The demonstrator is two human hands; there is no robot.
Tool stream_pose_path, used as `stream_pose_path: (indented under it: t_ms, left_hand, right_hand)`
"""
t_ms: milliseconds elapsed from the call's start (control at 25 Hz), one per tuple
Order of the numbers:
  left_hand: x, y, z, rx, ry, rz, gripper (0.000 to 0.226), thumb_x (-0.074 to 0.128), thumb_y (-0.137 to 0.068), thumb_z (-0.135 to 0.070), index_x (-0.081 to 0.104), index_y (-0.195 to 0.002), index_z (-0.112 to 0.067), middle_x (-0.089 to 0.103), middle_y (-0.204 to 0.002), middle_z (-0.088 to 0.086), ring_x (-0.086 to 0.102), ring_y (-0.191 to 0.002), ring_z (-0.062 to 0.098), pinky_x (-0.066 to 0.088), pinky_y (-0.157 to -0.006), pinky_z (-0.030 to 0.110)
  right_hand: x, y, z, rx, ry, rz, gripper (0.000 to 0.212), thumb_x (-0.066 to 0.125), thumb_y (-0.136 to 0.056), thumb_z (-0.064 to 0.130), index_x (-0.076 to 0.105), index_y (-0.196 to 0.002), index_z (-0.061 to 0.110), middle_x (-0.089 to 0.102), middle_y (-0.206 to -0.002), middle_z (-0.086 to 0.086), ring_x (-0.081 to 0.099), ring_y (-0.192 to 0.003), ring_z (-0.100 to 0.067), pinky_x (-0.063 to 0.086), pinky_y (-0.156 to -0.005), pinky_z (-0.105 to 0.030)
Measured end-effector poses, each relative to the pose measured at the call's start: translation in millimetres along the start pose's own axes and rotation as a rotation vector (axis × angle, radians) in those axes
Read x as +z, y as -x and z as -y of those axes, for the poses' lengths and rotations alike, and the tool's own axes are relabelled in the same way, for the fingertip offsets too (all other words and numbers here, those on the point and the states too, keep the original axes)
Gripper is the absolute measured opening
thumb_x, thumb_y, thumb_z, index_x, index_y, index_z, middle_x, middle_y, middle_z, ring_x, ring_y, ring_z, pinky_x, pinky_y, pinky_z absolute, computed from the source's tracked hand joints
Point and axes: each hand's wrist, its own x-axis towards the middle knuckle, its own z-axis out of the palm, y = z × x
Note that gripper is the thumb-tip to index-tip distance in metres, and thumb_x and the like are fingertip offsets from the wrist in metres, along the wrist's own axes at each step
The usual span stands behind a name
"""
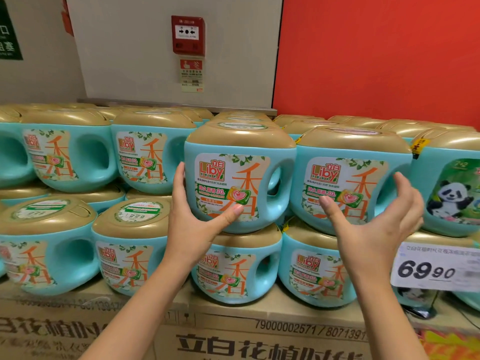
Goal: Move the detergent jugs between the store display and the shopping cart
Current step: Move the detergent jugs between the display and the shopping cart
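Note:
Teal detergent jugs with gold lids stand stacked two high on the store display. My left hand (193, 216) holds the upper middle jug (240, 178), fingers up its left side and thumb pressed on its lower front label. My right hand (381, 219) hovers with fingers spread in front of the neighbouring upper jug (350, 178); whether it touches the jug I cannot tell. No shopping cart is in view.
The jugs rest on printed cardboard cartons (233, 333). A 69.90 price sign (436, 267) stands at the right, in front of panda-label jugs (452, 193). Behind are a red wall (376, 53) and a fire alarm box (187, 35).

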Motion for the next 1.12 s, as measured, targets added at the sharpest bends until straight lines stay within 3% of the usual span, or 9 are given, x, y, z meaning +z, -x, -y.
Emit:
stream_pose_path:
  t_ms: [200,480,600,760,840,920,1000,1080,1120]
  left_hand:
    - [20,12,-1,0.001,-0.165,-0.069,0.144,0.091,-0.041,-0.057,-0.003,-0.149,-0.044,0.017,-0.158,-0.009,0.022,-0.144,0.009,0.023,-0.116,0.034]
    - [27,14,-2,0.000,-0.157,-0.148,0.140,0.082,-0.037,-0.064,0.002,-0.150,-0.042,0.018,-0.158,-0.008,0.022,-0.144,0.008,0.022,-0.115,0.030]
    - [30,16,-1,-0.004,-0.172,-0.166,0.140,0.083,-0.038,-0.063,0.001,-0.150,-0.043,0.018,-0.158,-0.007,0.021,-0.143,0.006,0.022,-0.114,0.030]
    - [35,23,-3,-0.027,-0.203,-0.205,0.138,0.082,-0.039,-0.063,0.003,-0.150,-0.043,0.011,-0.157,-0.004,0.018,-0.125,-0.011,0.022,-0.105,0.025]
    - [36,27,-4,-0.037,-0.220,-0.195,0.135,0.084,-0.045,-0.057,0.004,-0.152,-0.039,0.008,-0.156,-0.001,0.017,-0.127,-0.007,0.022,-0.105,0.024]
    - [34,35,-4,-0.019,-0.228,-0.208,0.122,0.088,-0.056,-0.043,0.014,-0.152,-0.029,0.010,-0.154,0.005,0.021,-0.134,0.003,0.024,-0.108,0.023]
    - [29,49,-4,0.064,-0.226,-0.250,0.090,0.085,-0.070,-0.023,0.035,-0.144,-0.017,0.018,-0.149,0.010,0.027,-0.137,0.014,0.029,-0.115,0.034]
    - [22,73,-1,0.143,-0.238,-0.211,0.051,0.076,-0.080,-0.010,0.055,-0.126,-0.015,0.038,-0.136,0.007,0.041,-0.128,0.015,0.038,-0.110,0.042]
    - [18,89,0,0.144,-0.217,-0.131,0.038,0.072,-0.083,-0.007,0.060,-0.117,-0.020,0.049,-0.127,0.002,0.049,-0.117,0.010,0.043,-0.104,0.036]
  right_hand:
    - [6,-6,-19,0.050,0.110,0.201,0.126,0.078,-0.054,0.063,0.016,-0.151,0.012,0.031,-0.151,-0.014,0.025,-0.140,-0.029,0.018,-0.117,-0.047]
    - [1,-20,-38,0.076,0.029,0.275,0.121,0.083,-0.054,0.055,0.017,-0.150,0.021,0.040,-0.147,-0.007,0.036,-0.136,-0.029,0.033,-0.110,-0.052]
    - [-1,-19,-38,0.070,0.008,0.290,0.119,0.085,-0.056,0.051,0.018,-0.150,0.021,0.041,-0.146,-0.007,0.036,-0.135,-0.028,0.035,-0.109,-0.052]
    - [-2,-19,-34,0.067,0.007,0.302,0.117,0.085,-0.060,0.048,0.016,-0.151,0.020,0.038,-0.147,-0.007,0.030,-0.138,-0.025,0.032,-0.112,-0.049]
    - [-11,-16,-34,0.058,0.015,0.325,0.111,0.084,-0.066,0.043,0.018,-0.151,0.018,0.035,-0.148,-0.009,0.024,-0.140,-0.021,0.029,-0.114,-0.044]
    - [-29,-6,-36,0.043,0.020,0.306,0.094,0.080,-0.074,0.037,0.027,-0.148,0.015,0.038,-0.146,-0.007,0.027,-0.138,-0.021,0.029,-0.110,-0.038]
    - [-54,10,-39,0.016,0.024,0.238,0.065,0.073,-0.083,0.030,0.043,-0.138,0.014,0.051,-0.134,-0.003,0.044,-0.126,-0.017,0.036,-0.104,-0.029]
    - [-86,33,-43,0.001,0.005,0.187,0.041,0.068,-0.088,0.021,0.054,-0.125,0.017,0.061,-0.113,0.005,0.056,-0.104,-0.004,0.039,-0.090,-0.010]
    - [-105,48,-45,0.019,0.001,0.177,0.034,0.066,-0.089,0.017,0.056,-0.121,0.020,0.064,-0.105,0.009,0.058,-0.095,0.002,0.039,-0.084,-0.005]
